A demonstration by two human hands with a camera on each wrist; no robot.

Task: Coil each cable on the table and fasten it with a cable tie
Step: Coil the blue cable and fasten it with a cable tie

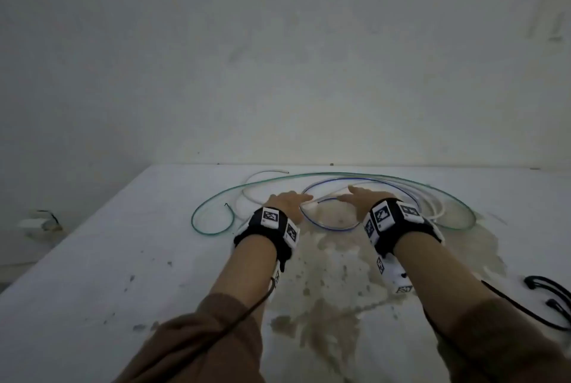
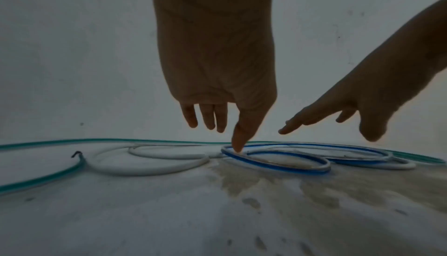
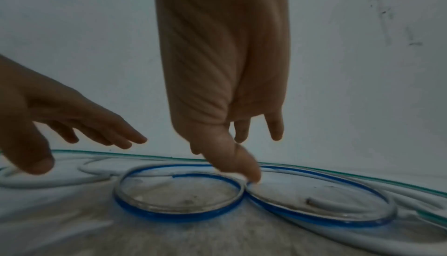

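Head view shows both hands over loose cables on the table (image 1: 92, 274): left hand (image 1: 285, 202) and right hand (image 1: 360, 202) spread, each thumb touching the blue cable (image 1: 327, 226), which lies in two loops. Green cable (image 1: 210, 206) and white cable (image 1: 247, 200) sprawl uncoiled beside it. Nothing looks fastened yet; no tie is identifiable.
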